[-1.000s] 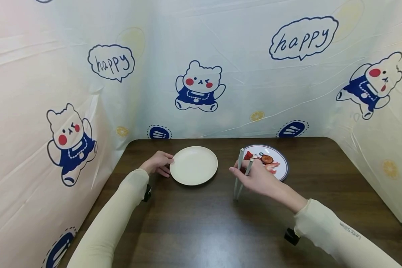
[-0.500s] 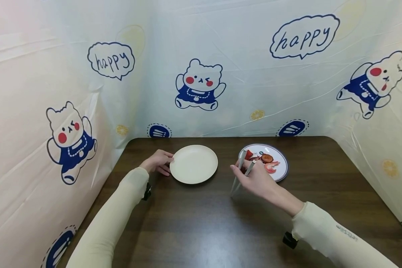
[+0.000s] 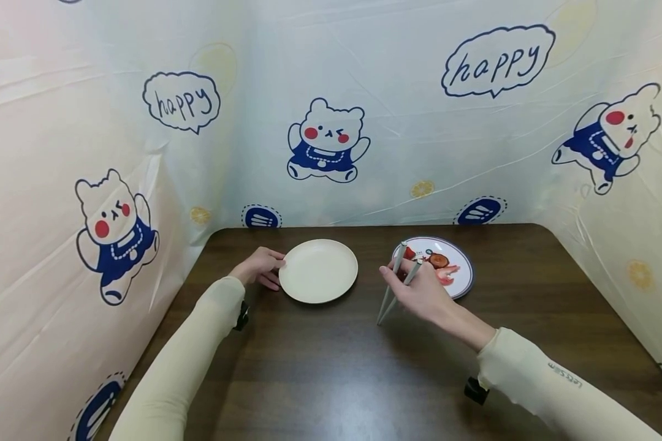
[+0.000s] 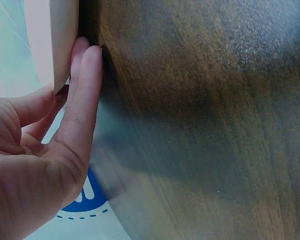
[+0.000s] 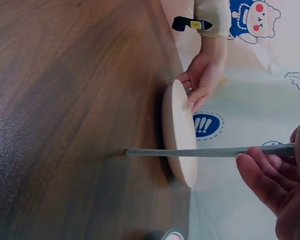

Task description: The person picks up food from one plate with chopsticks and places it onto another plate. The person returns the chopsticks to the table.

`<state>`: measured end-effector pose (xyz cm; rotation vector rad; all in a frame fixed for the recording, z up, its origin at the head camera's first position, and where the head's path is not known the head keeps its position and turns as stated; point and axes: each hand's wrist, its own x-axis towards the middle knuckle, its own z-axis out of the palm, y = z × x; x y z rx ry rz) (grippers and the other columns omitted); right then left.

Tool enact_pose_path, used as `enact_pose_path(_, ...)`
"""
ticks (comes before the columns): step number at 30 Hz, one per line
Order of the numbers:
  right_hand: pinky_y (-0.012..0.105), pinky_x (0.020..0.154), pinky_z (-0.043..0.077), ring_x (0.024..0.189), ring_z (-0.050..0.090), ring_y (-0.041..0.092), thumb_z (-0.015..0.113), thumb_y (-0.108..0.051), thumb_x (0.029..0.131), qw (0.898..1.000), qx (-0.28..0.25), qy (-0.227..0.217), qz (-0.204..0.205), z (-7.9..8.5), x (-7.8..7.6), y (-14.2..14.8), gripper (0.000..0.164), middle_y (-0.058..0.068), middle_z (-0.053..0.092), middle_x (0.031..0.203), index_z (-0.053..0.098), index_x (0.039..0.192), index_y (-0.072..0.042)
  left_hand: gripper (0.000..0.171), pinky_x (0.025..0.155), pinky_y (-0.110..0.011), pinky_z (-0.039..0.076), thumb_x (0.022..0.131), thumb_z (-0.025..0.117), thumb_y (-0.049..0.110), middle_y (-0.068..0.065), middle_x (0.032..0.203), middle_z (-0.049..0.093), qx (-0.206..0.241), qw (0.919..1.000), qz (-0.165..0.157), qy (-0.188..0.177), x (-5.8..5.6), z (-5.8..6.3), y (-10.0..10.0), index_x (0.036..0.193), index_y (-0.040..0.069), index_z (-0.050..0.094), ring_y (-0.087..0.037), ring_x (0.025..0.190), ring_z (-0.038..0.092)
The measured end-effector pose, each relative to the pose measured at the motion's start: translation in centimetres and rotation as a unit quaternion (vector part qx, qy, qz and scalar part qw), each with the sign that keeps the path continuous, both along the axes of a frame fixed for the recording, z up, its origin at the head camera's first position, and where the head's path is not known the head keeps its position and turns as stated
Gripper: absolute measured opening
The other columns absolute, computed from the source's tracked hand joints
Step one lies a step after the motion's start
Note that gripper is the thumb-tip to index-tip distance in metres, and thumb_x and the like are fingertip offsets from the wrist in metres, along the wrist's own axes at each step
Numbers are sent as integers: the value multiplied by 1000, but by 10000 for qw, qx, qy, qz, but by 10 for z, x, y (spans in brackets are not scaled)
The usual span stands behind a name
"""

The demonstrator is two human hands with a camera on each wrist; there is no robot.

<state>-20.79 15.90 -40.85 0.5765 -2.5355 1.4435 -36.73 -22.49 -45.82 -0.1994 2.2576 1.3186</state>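
Observation:
My left hand (image 3: 260,267) holds the left edge of a round cream plate (image 3: 319,272) in the head view. In the left wrist view, its thumb is on the plate's rim and the fingers (image 4: 85,95) lie along the underside. My right hand (image 3: 426,295) grips a pair of pale grey chopsticks (image 3: 385,302) pointing down. Their tips come together low over the table, with nothing held between them. The right wrist view shows the tips at or very near the wood. Behind this hand is a white plate with a blue rim (image 3: 464,283), partly hidden by it.
Reddish and brown food-like pieces (image 3: 440,261) show on the blue-rimmed plate; whether real or printed, I cannot tell. The dark wooden table (image 3: 320,373) extends toward me. A patterned curtain (image 3: 408,141) hangs round its back and sides.
The chopstick tips have swung slightly left and drawn together, and the right hand has shifted a little. The left hand and both plates stay in place.

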Motion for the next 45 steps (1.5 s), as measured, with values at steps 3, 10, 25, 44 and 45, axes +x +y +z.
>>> enact_pose_path(3, 34, 40, 52, 42, 59, 20, 69, -25, 105, 9999, 73, -103, 41, 0, 2, -1, 14, -4, 56, 53, 69, 98, -12, 43, 74, -44, 67, 110, 56, 12, -26, 133, 61, 19, 10000, 19, -17, 0, -2, 0, 151, -1, 54, -28, 79, 75)
enact_pose_path(10, 31, 34, 41, 38, 53, 16, 66, -25, 107, 9997, 138, -91, 187, -3, 10, -4, 14, -8, 53, 49, 66, 99, -14, 44, 73, -44, 67, 110, 57, 11, -25, 127, 63, -28, 10000, 31, -38, 1, -1, -1, 151, -2, 53, -29, 79, 74)
enact_pose_path(25, 43, 40, 59, 41, 62, 26, 68, -30, 106, 9949, -769, -545, -360, -2, 1, 2, 23, 7, 63, 55, 70, 101, -7, 42, 74, -43, 67, 111, 56, 12, -25, 126, 63, -86, 10000, 44, 3, 4, 2, 2, 151, -1, 54, -28, 79, 75)
enact_pose_path(44, 45, 41, 60, 47, 65, 21, 58, -20, 111, 9554, -2585, -1370, 397, 4, -20, 28, 40, 15, 62, 68, 58, 102, 18, 43, 73, -43, 67, 110, 57, 11, -24, 125, 62, 17, 10000, 88, 15, 5, 3, 2, 151, -2, 53, -27, 76, 75)
enact_pose_path(45, 44, 42, 60, 47, 65, 21, 58, -20, 111, 9531, -2655, -1388, 422, 4, -21, 30, 39, 15, 62, 68, 59, 101, 18, 43, 74, -43, 67, 110, 57, 12, -24, 126, 62, 10, 10000, 96, 18, 4, 3, 2, 151, -2, 53, -28, 77, 75)
